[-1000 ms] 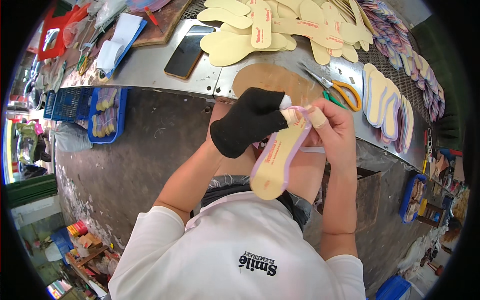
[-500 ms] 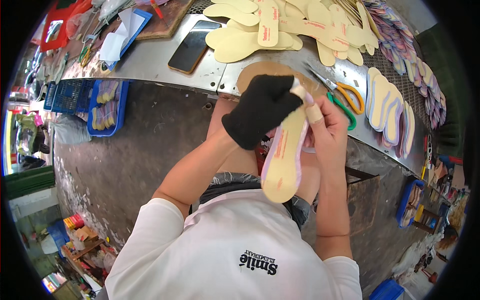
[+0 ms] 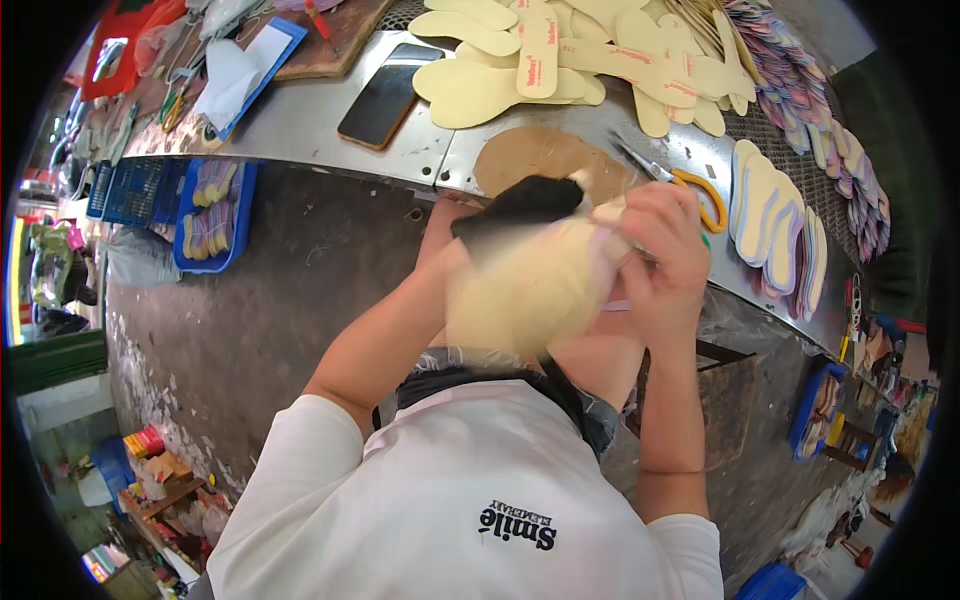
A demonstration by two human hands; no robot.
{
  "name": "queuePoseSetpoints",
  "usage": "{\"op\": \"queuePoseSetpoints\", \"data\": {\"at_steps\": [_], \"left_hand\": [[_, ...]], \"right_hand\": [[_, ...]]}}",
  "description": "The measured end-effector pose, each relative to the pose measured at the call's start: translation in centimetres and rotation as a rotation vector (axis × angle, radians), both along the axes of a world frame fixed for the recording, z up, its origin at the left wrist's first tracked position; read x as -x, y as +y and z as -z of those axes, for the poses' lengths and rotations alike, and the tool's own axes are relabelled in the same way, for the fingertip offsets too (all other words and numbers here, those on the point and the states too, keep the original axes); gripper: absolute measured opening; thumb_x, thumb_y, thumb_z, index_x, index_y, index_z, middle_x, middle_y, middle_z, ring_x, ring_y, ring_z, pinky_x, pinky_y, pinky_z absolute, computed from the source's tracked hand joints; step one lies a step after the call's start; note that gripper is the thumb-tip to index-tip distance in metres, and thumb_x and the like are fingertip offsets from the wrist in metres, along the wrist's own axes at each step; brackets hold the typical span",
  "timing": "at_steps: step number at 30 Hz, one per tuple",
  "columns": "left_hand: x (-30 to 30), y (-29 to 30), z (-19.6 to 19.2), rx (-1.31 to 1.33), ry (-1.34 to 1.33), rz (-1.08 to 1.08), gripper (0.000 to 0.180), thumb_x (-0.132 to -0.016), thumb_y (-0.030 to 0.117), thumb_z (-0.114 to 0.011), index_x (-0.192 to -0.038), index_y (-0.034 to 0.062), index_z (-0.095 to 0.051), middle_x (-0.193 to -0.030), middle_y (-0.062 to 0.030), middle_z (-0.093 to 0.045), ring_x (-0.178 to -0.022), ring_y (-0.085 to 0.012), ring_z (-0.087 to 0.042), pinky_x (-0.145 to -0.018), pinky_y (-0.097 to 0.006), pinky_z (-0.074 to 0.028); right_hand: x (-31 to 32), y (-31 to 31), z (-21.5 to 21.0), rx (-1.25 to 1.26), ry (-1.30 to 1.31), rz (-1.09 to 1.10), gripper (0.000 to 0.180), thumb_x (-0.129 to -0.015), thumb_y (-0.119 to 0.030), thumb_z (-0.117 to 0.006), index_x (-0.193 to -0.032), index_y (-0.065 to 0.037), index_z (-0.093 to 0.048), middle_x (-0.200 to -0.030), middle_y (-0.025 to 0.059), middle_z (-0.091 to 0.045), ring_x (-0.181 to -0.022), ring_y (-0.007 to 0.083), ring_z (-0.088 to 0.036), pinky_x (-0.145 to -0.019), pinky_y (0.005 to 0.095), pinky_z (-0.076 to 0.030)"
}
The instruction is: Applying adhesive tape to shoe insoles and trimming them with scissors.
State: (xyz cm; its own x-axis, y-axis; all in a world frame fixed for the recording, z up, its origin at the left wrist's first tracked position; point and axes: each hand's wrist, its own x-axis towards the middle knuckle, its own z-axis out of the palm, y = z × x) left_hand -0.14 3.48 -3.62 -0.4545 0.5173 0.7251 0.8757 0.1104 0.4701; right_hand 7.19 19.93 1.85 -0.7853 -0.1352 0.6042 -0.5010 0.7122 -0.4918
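Observation:
A pale yellow insole [image 3: 530, 295] with a lilac edge hangs over my lap, smeared by motion. My right hand [image 3: 665, 235] is closed on its upper end, thumb and fingers pinched together. My left hand [image 3: 525, 210], in a black glove with bare fingertips, is close by at the insole's upper side; blur hides whether its fingers grip it. Just beyond my hands, a brown rounded pad [image 3: 530, 155] rests on the metal table [image 3: 450, 160]. Scissors [image 3: 712, 200] with an orange handle lie beside my right hand, which partly covers them.
Loose yellow insoles [image 3: 480, 90] pile up at the back. Finished-looking layered insoles [image 3: 770, 215] stand in a row at the right. A phone [image 3: 380, 105] lies left of the pad. Below the table's left edge is a blue basket [image 3: 240, 225] of bundled insoles.
The insole has swung left and up from hanging lengthwise. My left hand has tilted flatter and dropped slightly; my right hand has shifted a little right, covering more of the scissors and the green handle.

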Motion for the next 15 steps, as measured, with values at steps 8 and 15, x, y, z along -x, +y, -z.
{"op": "queuePoseSetpoints", "data": {"at_steps": [8,15], "left_hand": [[-1.3,-0.3,-3.4,-0.320,-1.256,0.297,0.030,-0.089,0.017,-0.055,-0.112,-0.0017,-0.054,-0.095,-0.0006,-0.059,-0.089,-0.0059,-0.050,-0.079,-0.024,-0.042],[-2.1,0.2,-2.9,-0.242,-1.258,0.251,0.028,-0.089,0.018,-0.054,-0.109,-0.0013,-0.057,-0.090,-0.0004,-0.060,-0.083,-0.0066,-0.051,-0.075,-0.025,-0.044]], "right_hand": [[-1.0,-0.2,1.4,0.894,-0.655,-0.004,0.013,-0.084,-0.008,-0.061,-0.092,0.002,-0.063,-0.075,-0.0013,-0.058,-0.066,0.0050,-0.050,-0.062,0.0190,-0.040],[-0.4,0.2,1.4,0.943,-0.643,-0.064,0.011,-0.087,-0.011,-0.059,-0.090,-0.001,-0.061,-0.073,-0.0039,-0.057,-0.063,0.0013,-0.050,-0.055,0.0171,-0.040]]}}
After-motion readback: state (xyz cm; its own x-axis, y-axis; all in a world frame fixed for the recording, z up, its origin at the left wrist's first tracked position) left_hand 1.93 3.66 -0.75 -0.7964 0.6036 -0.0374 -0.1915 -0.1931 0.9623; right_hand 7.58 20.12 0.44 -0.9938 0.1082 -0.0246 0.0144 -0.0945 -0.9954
